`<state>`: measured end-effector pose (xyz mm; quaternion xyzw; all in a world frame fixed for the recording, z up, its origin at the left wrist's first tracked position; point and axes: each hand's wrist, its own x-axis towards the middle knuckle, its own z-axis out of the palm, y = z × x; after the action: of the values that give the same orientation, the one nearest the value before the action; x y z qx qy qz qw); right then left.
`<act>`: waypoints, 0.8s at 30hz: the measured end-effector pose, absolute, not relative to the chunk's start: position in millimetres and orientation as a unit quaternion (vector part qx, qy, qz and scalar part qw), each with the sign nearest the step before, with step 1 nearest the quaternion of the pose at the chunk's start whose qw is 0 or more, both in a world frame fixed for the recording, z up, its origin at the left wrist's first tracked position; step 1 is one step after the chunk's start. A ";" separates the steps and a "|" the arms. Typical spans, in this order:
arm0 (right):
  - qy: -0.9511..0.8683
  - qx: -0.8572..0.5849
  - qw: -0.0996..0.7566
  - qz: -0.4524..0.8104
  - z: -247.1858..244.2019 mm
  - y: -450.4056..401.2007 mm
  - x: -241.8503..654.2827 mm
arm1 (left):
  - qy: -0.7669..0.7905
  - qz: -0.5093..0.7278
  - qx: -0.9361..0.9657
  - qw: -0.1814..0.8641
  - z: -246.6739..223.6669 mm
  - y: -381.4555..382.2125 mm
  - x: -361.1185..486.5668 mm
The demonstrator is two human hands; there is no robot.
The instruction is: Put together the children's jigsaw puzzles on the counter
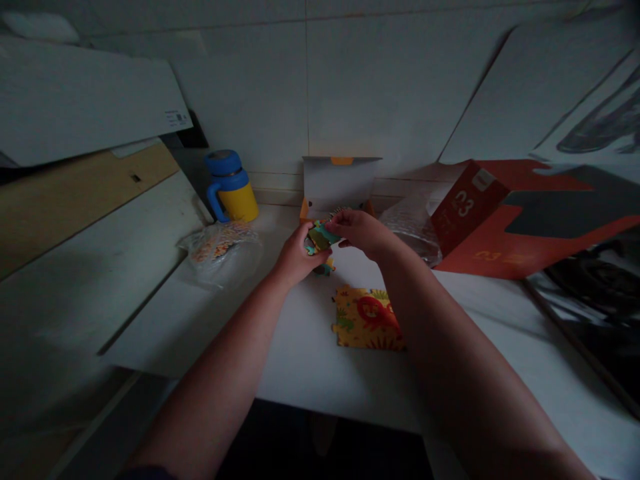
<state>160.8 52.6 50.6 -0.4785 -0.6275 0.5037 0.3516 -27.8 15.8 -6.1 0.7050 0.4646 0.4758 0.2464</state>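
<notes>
Holding puzzle pcs (323,235) btwn L & R fingers (336,225), both hands' fingers clamped on them

Green puzzle pieces (323,237) in the hands (326,240), lion puzzle section (371,319) flat below

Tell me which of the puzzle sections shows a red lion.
The yellow section, flat on the white table, partly hidden by the right forearm. The green pieces are held up in the left hand and right hand, with no lion visible.
</notes>
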 end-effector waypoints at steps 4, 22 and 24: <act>-0.621 -0.482 0.363 0.500 51.7 54.3 165.9 | 0.471 0.483 0.699 0.239 -7.1 16.7 -27.9; -0.745 -0.572 0.070 0.336 50.6 66.7 207.5 | 0.535 0.544 0.603 0.233 -17.8 32.3 -45.4; -0.738 -0.575 0.063 0.347 44.7 66.2 199.4 | 0.547 0.542 0.592 0.237 -19.8 33.5 -45.9</act>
<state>199.4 66.2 44.7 -0.5749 -0.7384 0.3469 0.0628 -45.9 33.5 -19.8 0.5924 0.5469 0.5419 0.2373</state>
